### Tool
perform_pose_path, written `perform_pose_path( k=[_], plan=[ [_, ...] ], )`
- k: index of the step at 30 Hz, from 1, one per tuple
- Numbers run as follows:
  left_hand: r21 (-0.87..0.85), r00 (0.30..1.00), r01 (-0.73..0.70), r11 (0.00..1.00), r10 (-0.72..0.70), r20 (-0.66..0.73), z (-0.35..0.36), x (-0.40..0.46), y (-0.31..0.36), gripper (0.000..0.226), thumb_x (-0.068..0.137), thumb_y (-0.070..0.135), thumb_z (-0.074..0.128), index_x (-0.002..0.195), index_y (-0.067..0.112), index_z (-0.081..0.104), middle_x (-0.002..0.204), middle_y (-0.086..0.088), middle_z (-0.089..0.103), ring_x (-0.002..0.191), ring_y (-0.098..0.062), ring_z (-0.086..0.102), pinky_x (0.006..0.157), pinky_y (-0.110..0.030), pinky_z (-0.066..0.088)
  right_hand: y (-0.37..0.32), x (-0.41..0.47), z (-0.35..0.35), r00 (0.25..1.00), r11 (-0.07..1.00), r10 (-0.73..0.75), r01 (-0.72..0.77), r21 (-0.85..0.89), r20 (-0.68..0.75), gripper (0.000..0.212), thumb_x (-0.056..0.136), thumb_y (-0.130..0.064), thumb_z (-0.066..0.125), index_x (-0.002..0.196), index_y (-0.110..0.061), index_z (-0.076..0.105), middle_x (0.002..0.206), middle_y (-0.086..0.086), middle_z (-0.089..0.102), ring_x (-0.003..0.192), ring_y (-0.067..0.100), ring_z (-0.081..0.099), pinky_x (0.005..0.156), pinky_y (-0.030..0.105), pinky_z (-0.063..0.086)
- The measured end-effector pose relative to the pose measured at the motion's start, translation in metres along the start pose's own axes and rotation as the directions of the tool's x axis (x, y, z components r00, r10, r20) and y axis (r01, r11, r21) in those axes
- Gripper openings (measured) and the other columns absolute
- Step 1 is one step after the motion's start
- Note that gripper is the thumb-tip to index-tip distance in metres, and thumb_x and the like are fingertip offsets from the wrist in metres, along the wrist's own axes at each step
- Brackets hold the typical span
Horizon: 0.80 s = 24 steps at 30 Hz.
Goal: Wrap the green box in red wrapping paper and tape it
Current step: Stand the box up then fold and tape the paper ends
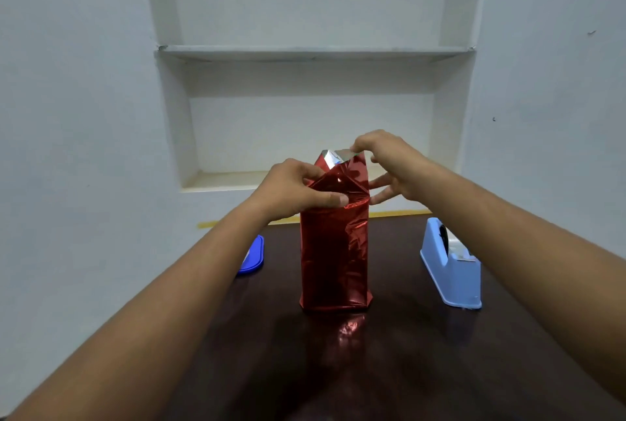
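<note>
Right now the box [333,261] stands upright near the middle of the dark tabletop [389,370], fully covered in shiny red wrapping paper [338,183], so none of its own colour shows. My left hand [294,192] curls round the box's upper left edge, thumb pressing the folded paper down. My right hand [389,163] is above the box's top right, its grip pinching a silver-backed flap of paper between thumb and forefinger, the other fingers spread loosely behind. A pale blue tape dispenser [452,268] sits to the box's right, and a blue lid [252,256] lies to its left.
</note>
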<state>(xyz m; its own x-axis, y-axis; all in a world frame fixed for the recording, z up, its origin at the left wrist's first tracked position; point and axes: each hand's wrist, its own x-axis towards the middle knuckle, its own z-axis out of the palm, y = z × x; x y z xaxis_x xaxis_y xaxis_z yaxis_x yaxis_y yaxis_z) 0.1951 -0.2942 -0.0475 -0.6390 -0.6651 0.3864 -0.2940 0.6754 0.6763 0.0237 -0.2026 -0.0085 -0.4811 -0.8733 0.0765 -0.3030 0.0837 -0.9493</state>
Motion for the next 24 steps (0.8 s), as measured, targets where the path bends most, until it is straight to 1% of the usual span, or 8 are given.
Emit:
perform_pose_path(
  k=[3,7,9,12,15,19,22,24],
  plan=[
    [-0.025,0.999,-0.048,0.999,0.048,-0.015,0.002,0.002,0.004,0.018,0.084,0.037,0.086,0.095,0.024,0.084,0.089,-0.002,0.081,0.088,-0.018,0.075,0.08,-0.036,0.058,-0.012,0.003,0.003,1.0,0.987,0.014,-0.009,-0.162,0.027,0.033,0.084,-0.024,0.066,0.116,-0.018,0.068,0.133,0.007,0.055,0.108,0.045,0.062,0.073,0.06,0.062],
    [-0.056,0.994,-0.111,0.992,0.111,-0.004,-0.001,0.006,0.008,0.013,0.087,0.035,0.084,0.096,0.025,0.084,0.085,-0.005,0.08,0.074,-0.007,0.072,0.073,-0.026,0.057,-0.025,0.007,0.006,0.997,0.939,0.062,-0.045,-0.342,0.038,0.044,0.081,-0.023,0.065,0.122,-0.006,0.061,0.125,0.016,0.059,0.093,0.048,0.07,0.069,0.06,0.062],
    [-0.08,0.992,-0.125,0.989,0.125,-0.004,-0.004,0.01,0.011,0.017,0.087,0.036,0.084,0.095,0.021,0.084,0.088,-0.006,0.08,0.077,-0.009,0.072,0.08,-0.031,0.059,-0.033,0.005,0.004,0.995,0.91,0.08,-0.047,-0.412,0.063,0.037,0.087,-0.026,0.067,0.118,-0.007,0.061,0.117,0.012,0.058,0.087,0.047,0.073,0.072,0.057,0.064],
    [-0.104,0.984,-0.175,0.979,0.172,-0.035,-0.01,0.018,0.017,0.018,0.089,0.036,0.083,0.094,0.018,0.083,0.091,-0.011,0.08,0.081,-0.012,0.071,0.086,-0.036,0.058,-0.039,0.003,0.0,0.982,0.828,0.126,-0.024,-0.56,0.144,0.012,0.098,-0.013,0.057,0.098,-0.006,0.067,0.106,0.005,0.062,0.077,0.026,0.073,0.082,0.048,0.064],
    [-0.226,0.967,-0.241,0.944,0.215,-0.133,-0.014,0.022,0.025,0.02,0.095,0.029,0.076,0.102,0.01,0.081,0.093,-0.014,0.08,0.081,-0.017,0.072,0.085,-0.034,0.06,-0.044,0.005,-0.002,0.978,0.784,0.148,-0.025,-0.62,0.148,0.018,0.101,-0.007,0.053,0.09,-0.003,0.067,0.106,0.008,0.064,0.075,0.024,0.07,0.081,0.044,0.063],
    [-0.357,0.923,-0.2,0.912,0.053,-0.381,-0.023,0.022,0.018,0.016,0.104,0.019,0.062,0.108,0.014,0.077,0.097,-0.003,0.079,0.078,-0.009,0.069,0.063,-0.012,0.049,-0.047,0.011,0.0,0.973,0.758,0.16,-0.012,-0.652,0.168,0.018,0.097,0.005,0.055,0.086,-0.001,0.067,0.124,0.006,0.06,0.081,0.031,0.072,0.086,0.045,0.062],
    [-0.321,0.884,-0.025,0.947,-0.129,-0.45,-0.025,0.017,-0.012,0.02,0.099,0.013,0.06,0.095,0.028,0.073,0.095,0.006,0.074,0.086,-0.013,0.067,0.068,-0.021,0.047,-0.039,0.016,0.004,0.97,0.73,0.16,0.007,-0.684,0.181,0.016,0.099,0.004,0.05,0.094,0.003,0.066,0.128,0.004,0.051,0.091,0.038,0.074,0.087,0.048,0.062],
    [-0.321,0.909,0.097,0.942,-0.215,-0.357,-0.018,0.01,-0.031,0.022,0.098,0.009,0.06,0.093,0.026,0.073,0.093,0.003,0.07,0.089,-0.017,0.063,0.07,-0.027,0.047,-0.032,0.018,0.006,0.97,0.737,0.165,0.001,-0.676,0.181,0.016,0.098,0.004,0.051,0.102,0.007,0.066,0.126,0.014,0.061,0.095,0.042,0.075,0.085,0.051,0.062]
  ],
)
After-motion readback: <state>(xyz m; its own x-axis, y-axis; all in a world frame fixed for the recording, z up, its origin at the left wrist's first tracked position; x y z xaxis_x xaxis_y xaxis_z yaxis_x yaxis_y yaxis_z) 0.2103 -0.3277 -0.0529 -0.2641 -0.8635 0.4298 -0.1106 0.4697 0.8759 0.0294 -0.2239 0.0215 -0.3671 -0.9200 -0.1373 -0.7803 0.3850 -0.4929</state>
